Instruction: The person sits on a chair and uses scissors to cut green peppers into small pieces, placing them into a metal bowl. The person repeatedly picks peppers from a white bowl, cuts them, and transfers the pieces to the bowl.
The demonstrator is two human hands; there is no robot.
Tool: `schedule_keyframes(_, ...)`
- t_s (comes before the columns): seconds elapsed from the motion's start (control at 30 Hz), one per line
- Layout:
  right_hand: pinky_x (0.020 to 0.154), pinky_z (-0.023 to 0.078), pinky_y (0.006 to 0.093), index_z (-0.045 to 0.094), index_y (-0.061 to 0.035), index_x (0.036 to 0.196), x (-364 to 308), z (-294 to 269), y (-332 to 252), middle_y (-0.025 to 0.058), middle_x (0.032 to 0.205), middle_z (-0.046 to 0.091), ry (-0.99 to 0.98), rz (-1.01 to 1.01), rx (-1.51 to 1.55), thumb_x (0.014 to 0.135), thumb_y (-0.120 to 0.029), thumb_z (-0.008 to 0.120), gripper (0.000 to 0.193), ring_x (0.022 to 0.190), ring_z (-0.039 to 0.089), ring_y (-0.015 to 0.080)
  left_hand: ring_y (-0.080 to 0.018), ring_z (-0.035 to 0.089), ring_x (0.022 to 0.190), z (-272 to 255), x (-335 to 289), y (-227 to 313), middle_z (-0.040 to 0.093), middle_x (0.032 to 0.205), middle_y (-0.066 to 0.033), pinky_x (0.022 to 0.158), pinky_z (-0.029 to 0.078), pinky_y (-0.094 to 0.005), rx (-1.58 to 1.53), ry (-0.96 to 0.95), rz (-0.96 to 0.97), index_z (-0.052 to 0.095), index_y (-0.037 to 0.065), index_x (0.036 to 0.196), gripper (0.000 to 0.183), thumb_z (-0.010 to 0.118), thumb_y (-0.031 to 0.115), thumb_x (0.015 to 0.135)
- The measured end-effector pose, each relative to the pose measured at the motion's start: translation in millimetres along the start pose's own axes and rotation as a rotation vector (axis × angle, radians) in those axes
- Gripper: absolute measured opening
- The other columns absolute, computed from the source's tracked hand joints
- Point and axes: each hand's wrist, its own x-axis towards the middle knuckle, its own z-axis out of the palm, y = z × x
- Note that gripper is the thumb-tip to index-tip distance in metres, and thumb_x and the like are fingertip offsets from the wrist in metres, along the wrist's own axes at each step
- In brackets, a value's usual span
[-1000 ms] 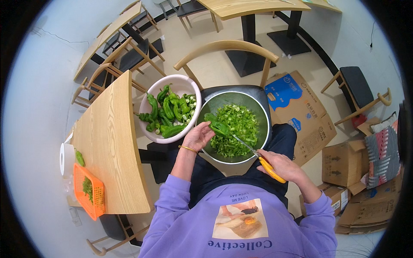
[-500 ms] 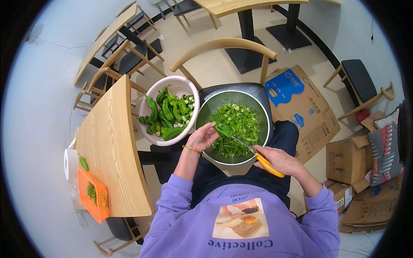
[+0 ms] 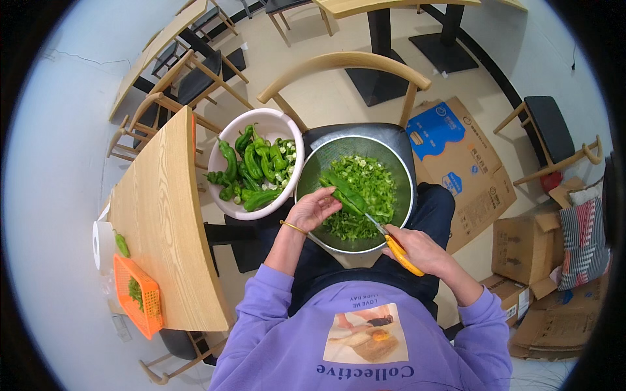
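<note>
Step in hand, as we judge it: snipping a green pepper (image 3: 351, 199) into the mesh bowl (image 3: 318, 164) with yellow-handled scissors (image 3: 405, 257); the pepper sits over the bowl, centre of the frame, tilted down to the right, its lower right end at the blades; chopped green pieces (image 3: 375, 179) lie in the bowl below; more whole peppers (image 3: 251, 171) wait in the pale basin (image 3: 280, 122), left of centre.

To do it well, we would keep the pepper inside the rim so bits land in the bowl; feed it toward the blades in small, even amounts; keep the left fingertips well back on the far end, shifting the grip as the pepper shortens; cut near the blades' base if the flesh resists; a loose pinch could let the pepper twist, we think.

Pose: left hand (image 3: 314, 209) pinches the pepper's upper left end between thumb and fingers, wrist with its yellow band (image 3: 293, 227) just left of the bowl; right hand (image 3: 420, 249) is closed around the scissor handles at the bowl's lower right, blades aimed up and left; whether the blades are parted, we can't tell; both forearms rise from purple sleeves (image 3: 268, 287) low in the frame and angle inward, so the hands nearly meet over the bowl.
</note>
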Motion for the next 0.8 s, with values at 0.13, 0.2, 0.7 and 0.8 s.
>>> schedule_keyframes(0.13,0.075,0.052,0.0519,0.051,-0.0017,0.123,6.0,2.1,-0.4,0.0267,0.092,0.066,0.041,0.016,-0.121,0.095,-0.033,0.063,0.044,0.089,0.065,0.0457,-0.0209,0.066,0.092,-5.2,5.5,0.2,0.064,0.095,-0.0082,0.089,0.059,-0.0343,0.119,0.003,0.019,0.064,0.001,0.107,0.021,0.071,0.014,0.091)
schedule_keyframes(0.2,0.075,0.052,0.052,0.051,-0.0014,0.124,10.6,2.8,0.1,0.0266,0.093,0.066,0.004,0.036,-0.133,0.095,-0.033,0.063,0.045,0.088,0.065,0.0459,-0.0205,0.067,0.086,-5.1,2.6,2.8,0.064,0.09,-0.0077,0.086,0.061,-0.0342,0.163,0.034,0.047,0.065,-0.001,0.105,0.02,0.07,0.012,0.091)
schedule_keyframes(0.7,0.069,0.052,0.0509,0.051,0.0018,0.122,22.6,13.1,4.4,0.0263,0.094,0.066,-0.033,0.013,0.01,0.094,-0.029,0.063,0.043,0.081,0.066,0.045,-0.0207,0.069,0.082,8.4,-8.5,10.8,0.065,0.09,-0.0109,0.078,0.062,-0.0307,0.34,0.047,0.115,0.062,-0.008,0.103,0.026,0.068,0.013,0.09)
schedule_keyframes(0.8,0.067,0.052,0.0471,0.052,0.002,0.121,22.7,10.3,1.9,0.0248,0.091,0.066,-0.04,-0.023,0.057,0.095,-0.03,0.064,0.043,0.076,0.066,0.0421,-0.0211,0.07,0.079,10.8,-9.4,11.9,0.066,0.089,-0.0115,0.075,0.063,-0.0306,0.365,0.05,0.125,0.061,-0.007,0.1,0.024,0.068,0.014,0.09)
